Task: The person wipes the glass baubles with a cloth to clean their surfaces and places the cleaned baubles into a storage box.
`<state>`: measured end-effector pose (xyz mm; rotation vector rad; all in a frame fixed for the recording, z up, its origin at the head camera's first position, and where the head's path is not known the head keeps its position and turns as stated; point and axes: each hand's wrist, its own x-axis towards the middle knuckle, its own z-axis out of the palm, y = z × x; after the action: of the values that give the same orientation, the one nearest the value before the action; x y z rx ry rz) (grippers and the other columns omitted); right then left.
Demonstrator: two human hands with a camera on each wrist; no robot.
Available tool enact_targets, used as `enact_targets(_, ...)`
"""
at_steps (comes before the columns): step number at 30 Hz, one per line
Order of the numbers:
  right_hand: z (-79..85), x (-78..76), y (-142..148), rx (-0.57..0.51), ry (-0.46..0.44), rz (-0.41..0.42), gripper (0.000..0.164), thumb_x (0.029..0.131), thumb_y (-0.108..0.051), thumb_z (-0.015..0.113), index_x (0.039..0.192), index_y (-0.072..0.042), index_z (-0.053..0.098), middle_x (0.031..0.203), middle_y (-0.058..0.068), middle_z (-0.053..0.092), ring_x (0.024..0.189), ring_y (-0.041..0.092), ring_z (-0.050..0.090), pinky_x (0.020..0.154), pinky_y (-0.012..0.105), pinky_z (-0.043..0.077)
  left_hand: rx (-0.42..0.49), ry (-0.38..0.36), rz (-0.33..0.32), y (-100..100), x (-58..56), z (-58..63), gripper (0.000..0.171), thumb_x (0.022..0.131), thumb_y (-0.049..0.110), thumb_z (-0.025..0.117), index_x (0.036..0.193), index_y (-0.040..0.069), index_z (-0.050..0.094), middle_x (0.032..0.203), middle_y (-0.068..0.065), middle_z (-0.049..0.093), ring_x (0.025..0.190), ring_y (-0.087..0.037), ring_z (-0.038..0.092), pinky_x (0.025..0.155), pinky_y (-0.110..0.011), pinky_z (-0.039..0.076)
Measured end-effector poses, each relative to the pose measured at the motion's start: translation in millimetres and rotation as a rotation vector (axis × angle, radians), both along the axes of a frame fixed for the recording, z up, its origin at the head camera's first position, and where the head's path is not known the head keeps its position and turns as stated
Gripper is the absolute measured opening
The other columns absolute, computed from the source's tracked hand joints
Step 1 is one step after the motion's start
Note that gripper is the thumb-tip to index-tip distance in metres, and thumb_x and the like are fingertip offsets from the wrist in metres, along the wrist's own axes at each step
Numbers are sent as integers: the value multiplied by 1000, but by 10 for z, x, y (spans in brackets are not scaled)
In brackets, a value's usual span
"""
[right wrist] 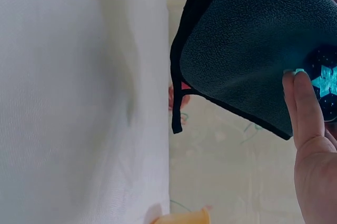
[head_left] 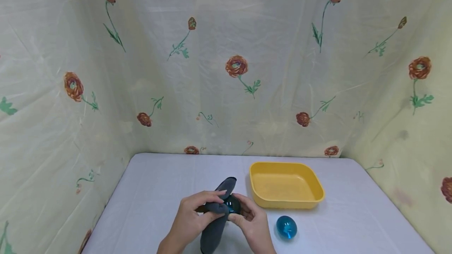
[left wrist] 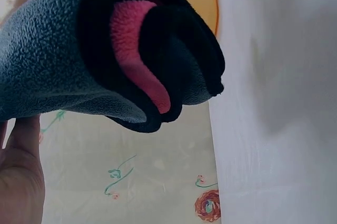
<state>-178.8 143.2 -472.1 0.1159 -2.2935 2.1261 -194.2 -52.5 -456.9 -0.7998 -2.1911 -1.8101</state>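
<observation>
My left hand (head_left: 192, 216) grips a dark grey, fleecy cloth (head_left: 213, 232) with black edging. A strip of its pink other side shows in the left wrist view, and a small black loop (right wrist: 178, 119) hangs at one corner in the right wrist view. My right hand (head_left: 252, 220) holds a shiny dark blue ball (head_left: 233, 204) against the cloth, thumb and fingers around it. A pale teal star pattern (right wrist: 326, 81) shows on the ball. The cloth covers the ball's left side. Another shiny blue ball (head_left: 286, 227) lies on the table, right of my right hand.
A yellow rectangular tray (head_left: 287, 204) stands behind the loose ball, toward the right. White cloth covers the table (head_left: 162, 175). Flower-printed curtains (head_left: 219, 101) hang behind it and along both sides.
</observation>
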Motion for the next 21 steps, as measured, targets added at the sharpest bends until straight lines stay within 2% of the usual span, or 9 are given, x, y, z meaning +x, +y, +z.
enact_targets(4,-5,-8,31,-36,-42,10,59,89,-30,75,139,-5,54,135,19,62,113,23,68,93,26,57,17,40,-17,13,9,-9,19,86,28,77,102,19,74,120,1,73,111,-19,70,76,-28,62)
enact_targets(13,12,-7,72,-72,-105,49,63,91,-33,71,141,-2,51,137,21,60,113,22,67,94,31,58,17,74,-30,19,20,-20,19,85,24,77,103,19,74,122,0,72,111,-20,70,80,-27,61)
enact_targets(21,12,-8,76,-77,-122,62,62,93,-34,69,142,-1,50,135,22,61,112,22,68,95,34,57,11,37,-32,11,23,-17,19,84,20,78,103,21,74,122,2,72,112,-19,70,81,-26,60)
